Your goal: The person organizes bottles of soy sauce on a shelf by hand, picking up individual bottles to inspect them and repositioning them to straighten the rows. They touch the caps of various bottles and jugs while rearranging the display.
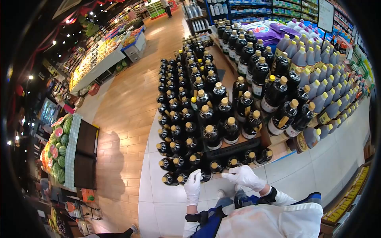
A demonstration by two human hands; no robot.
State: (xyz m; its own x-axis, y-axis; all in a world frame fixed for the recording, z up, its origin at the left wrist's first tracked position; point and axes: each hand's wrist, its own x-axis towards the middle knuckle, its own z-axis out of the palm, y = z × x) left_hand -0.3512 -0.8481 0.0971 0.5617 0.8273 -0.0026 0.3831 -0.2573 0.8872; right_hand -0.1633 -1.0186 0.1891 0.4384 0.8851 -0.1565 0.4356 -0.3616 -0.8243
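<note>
Many dark bottles with yellowish caps stand in rows on the floor and on a low display. My left hand (193,187), in a white glove, is beside the front row, its fingers bent together near a dark bottle (182,177); whether it grips anything is hidden. To the right, my right hand (245,177), also gloved in white, has its fingers curled near the cap of another dark bottle (233,162). Contact between that hand and the bottle cannot be made out. A black crate (234,149) edge runs behind the front bottles.
Grey-capped jugs (335,107) and purple bags (274,31) fill the display at the right. Watermelons (61,150) lie on a stand at the left, with a fruit counter (99,59) beyond. A person (168,10) stands far back. Another person's shoe (134,228) shows bottom left.
</note>
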